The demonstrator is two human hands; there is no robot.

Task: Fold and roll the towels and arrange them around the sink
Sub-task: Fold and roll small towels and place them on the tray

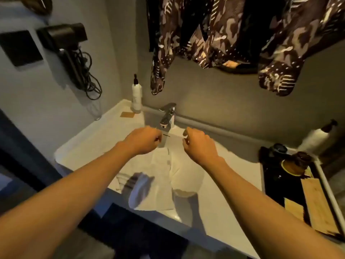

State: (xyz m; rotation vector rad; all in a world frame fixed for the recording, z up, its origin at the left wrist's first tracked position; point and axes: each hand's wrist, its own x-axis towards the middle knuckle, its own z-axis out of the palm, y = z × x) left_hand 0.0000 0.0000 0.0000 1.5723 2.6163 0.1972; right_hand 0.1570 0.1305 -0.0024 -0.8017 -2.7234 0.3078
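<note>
Grey bathroom walls close in around a white bench [89,146] with the sink [188,176] sunk into its middle and a chrome tap [168,116] at the back. I see my left hand [142,140] and right hand [198,144] held out over the basin, just in front of the tap, a little apart from each other. Both sets of fingers are curled in; the left seems to pinch the far edge of a white towel [160,176], while I cannot tell whether the right has hold of anything. That towel lies spread over the left part of the sink and hangs over the front edge of the bench, its near end blurred. A white pump bottle [136,95] stands in the back left corner beside a small tan card [127,114]. On the right sits a dark tray [276,186] with jars and wooden pieces, and another pump bottle [315,139] behind it. A black hair dryer [63,35] hangs on the left wall, and a patterned garment [224,34] hangs above
</note>
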